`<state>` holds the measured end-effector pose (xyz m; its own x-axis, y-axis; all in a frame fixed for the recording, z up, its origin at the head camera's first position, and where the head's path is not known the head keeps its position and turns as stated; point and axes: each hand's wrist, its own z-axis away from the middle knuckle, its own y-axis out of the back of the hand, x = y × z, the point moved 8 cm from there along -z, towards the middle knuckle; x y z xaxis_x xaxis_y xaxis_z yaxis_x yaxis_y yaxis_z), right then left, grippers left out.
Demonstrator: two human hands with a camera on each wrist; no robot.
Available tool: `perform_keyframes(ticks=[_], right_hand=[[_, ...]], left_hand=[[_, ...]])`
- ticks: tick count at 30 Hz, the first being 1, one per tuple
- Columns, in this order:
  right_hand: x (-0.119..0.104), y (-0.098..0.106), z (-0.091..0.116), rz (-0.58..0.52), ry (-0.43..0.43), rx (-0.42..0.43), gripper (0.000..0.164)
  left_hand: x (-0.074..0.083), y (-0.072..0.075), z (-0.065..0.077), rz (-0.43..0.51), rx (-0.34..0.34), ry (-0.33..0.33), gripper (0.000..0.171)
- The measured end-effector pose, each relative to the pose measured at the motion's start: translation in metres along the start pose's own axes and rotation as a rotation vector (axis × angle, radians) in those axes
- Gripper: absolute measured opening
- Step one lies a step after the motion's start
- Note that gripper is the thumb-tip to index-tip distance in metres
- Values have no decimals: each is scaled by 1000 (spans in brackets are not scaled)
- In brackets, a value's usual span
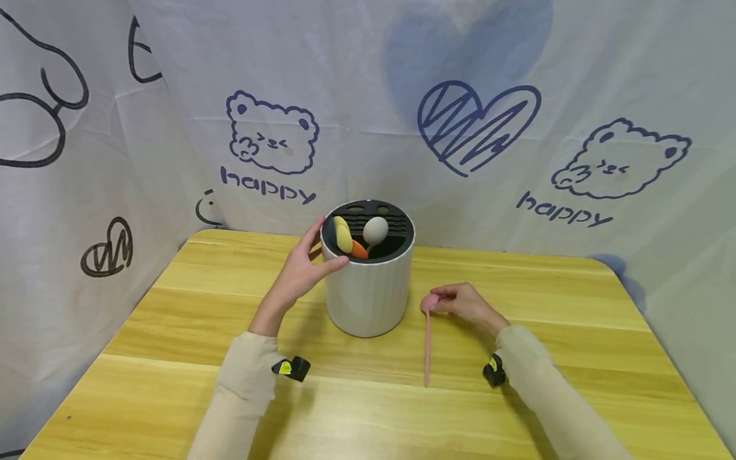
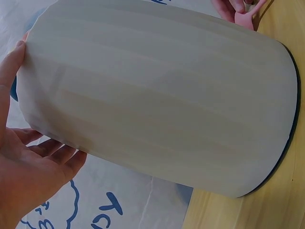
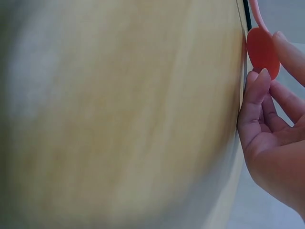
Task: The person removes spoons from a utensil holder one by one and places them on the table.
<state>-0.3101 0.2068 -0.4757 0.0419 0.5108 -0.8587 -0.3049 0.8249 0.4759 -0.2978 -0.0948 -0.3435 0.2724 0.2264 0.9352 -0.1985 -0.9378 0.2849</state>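
A white utensil holder (image 1: 368, 300) with a black slotted top (image 1: 393, 248) stands upright on the table. My left hand (image 1: 299, 271) holds its upper left side, thumb near the front rim and fingers round the far side. In the holder are a grey spoon-like head (image 1: 375, 230), a yellow one (image 1: 343, 235) and an orange one (image 1: 359, 250); their lower parts are hidden. Right of the holder, my right hand (image 1: 468, 304) pinches a pink spoon (image 1: 427, 345) by its round head, the thin handle pointing towards me. In the right wrist view the spoon head (image 3: 262, 51) sits between thumb and fingers.
The wooden table (image 1: 172, 358) has rounded far corners. A white cloth (image 1: 368, 76) with drawn bears and hearts hangs behind it and along its sides. Each wrist carries a small black camera (image 1: 292, 368).
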Motion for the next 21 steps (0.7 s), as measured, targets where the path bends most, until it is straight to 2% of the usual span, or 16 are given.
perform_keyframes(ticks=[5, 12, 21], right_hand=[[-1, -1, 1, 0, -10, 6, 44], [-6, 2, 2, 47, 27, 41, 46], [-7, 5, 2, 48, 60, 57, 44]], left_hand=[[1, 0, 0, 7, -1, 0, 86], [1, 0, 0, 4, 2, 0, 86], [1, 0, 0, 8, 1, -5, 85]])
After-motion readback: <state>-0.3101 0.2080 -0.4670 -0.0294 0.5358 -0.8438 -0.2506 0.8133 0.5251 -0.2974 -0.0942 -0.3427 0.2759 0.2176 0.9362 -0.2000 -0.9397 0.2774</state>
